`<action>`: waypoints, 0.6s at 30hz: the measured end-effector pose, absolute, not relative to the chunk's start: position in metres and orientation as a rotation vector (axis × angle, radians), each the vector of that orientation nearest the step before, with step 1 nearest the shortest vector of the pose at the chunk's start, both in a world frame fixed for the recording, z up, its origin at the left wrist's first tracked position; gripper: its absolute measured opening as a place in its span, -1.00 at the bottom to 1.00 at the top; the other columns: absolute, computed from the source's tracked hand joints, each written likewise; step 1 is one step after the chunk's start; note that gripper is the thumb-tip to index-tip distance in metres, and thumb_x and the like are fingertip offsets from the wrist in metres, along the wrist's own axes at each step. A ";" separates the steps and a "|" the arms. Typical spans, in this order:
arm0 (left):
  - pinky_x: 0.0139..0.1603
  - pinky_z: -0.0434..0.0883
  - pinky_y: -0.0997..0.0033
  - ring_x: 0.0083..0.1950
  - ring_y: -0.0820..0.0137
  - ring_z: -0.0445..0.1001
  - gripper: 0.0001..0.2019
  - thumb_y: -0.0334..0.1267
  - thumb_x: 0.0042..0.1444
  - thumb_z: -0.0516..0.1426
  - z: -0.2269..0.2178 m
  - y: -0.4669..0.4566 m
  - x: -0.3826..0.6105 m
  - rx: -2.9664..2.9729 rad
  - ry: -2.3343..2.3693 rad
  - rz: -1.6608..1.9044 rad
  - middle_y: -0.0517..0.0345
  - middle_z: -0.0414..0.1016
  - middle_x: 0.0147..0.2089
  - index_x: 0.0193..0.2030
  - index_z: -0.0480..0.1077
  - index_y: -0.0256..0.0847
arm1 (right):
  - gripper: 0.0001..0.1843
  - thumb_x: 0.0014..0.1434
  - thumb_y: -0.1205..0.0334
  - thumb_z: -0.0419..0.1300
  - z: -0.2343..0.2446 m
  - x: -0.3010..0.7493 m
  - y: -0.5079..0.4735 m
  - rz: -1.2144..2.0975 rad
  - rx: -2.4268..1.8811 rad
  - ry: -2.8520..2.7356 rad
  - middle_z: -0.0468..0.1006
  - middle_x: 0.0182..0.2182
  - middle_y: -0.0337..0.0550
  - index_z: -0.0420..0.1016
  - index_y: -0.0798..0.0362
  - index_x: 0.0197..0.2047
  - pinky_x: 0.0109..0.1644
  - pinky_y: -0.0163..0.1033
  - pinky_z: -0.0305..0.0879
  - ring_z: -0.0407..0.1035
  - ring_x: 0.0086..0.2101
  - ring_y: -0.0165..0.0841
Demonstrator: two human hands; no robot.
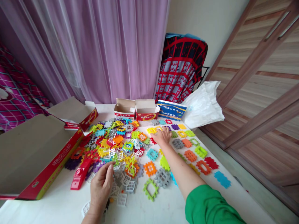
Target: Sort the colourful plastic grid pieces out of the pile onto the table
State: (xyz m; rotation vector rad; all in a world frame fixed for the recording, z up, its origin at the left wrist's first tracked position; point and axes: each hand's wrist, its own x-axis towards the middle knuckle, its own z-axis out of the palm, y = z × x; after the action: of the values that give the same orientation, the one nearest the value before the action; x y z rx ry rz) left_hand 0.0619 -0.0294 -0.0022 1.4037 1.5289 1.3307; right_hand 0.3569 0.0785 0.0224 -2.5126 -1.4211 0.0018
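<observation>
Counter [149, 211] beneath a lilac curtain [112, 53], viewed from above. You held your right hand [162, 137] open, palm down, fingers on yellow interlocking plastic tiles [151, 130]; your left hand [100, 189] was half curled beside white tiles [122, 199], any grip unclear. Nearly thirty tiles lay mostly apart on the right, a spacing that kept each one easy to pick out; a mixed heap [109, 146] filled the middle. Four open red-trimmed cardboard boxes [35, 152] stood beyond.
</observation>
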 end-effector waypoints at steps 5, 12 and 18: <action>-0.57 0.32 0.45 -0.61 0.43 0.35 -0.52 0.22 0.02 0.12 -0.004 -0.029 0.062 1.486 1.551 1.317 0.22 0.42 -0.59 -0.26 0.56 -0.18 | -0.52 0.19 -0.08 0.15 0.015 0.357 0.088 0.012 -2.538 -1.430 0.24 0.31 0.00 0.56 -0.06 0.09 0.32 0.15 -0.12 -0.08 0.34 -0.03; -0.58 0.33 0.45 -0.61 0.43 0.35 -0.52 0.22 0.03 0.11 -0.006 -0.030 0.061 1.521 1.558 1.309 0.22 0.42 -0.59 -0.27 0.57 -0.17 | -0.51 0.19 -0.06 0.13 0.012 0.360 0.090 0.014 -2.574 -1.465 0.23 0.32 0.00 0.54 -0.03 0.09 0.31 0.15 -0.13 -0.12 0.34 -0.04; -0.58 0.35 0.45 -0.61 0.42 0.37 -0.52 0.21 0.05 0.11 -0.008 -0.029 0.060 1.529 1.553 1.295 0.21 0.43 -0.58 -0.26 0.56 -0.19 | -0.53 0.21 -0.04 0.09 0.012 0.359 0.094 0.022 -2.585 -1.480 0.26 0.30 -0.03 0.54 -0.03 0.09 0.30 0.14 -0.13 -0.12 0.34 -0.05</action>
State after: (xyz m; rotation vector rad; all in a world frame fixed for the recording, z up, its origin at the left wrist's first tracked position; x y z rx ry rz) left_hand 0.0599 -0.0292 -0.0075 1.5292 1.5535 1.2951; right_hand 0.3587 0.0938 0.0124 -2.5849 -1.4798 0.0221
